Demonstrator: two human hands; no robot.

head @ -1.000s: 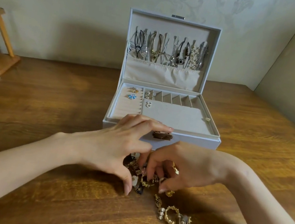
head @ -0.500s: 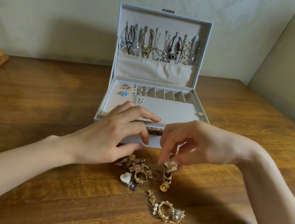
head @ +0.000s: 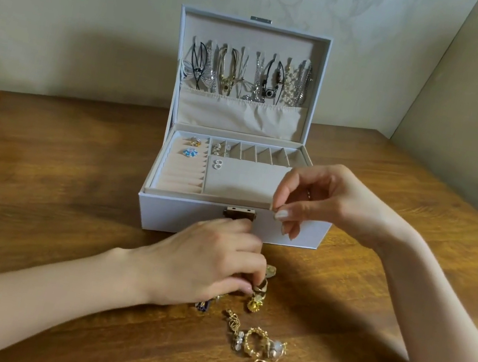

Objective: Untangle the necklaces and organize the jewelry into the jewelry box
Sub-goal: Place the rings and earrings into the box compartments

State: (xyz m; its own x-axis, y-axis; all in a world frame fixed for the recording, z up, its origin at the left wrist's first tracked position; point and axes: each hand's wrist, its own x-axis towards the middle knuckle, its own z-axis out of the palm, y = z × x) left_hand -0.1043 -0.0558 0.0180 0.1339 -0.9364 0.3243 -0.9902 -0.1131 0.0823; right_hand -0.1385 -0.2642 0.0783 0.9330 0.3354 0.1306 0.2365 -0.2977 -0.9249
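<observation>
Grey jewelry box [head: 177,217]: right hand [head: 323,202] has risen from the gold trinket pile [head: 256,300], seemingly pinching a small piece [head: 272,208] to stow; left hand [head: 203,267] grips the pile.

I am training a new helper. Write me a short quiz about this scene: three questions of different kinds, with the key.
1. True or false: necklaces hang inside the open lid of the box.
2. The left hand grips: A) the lid B) the loose pile C) a necklace.
3. Fill in: the right hand pinches a tiny piece above the box's ___ edge.
Key: 1 true; 2 B; 3 front.
</observation>
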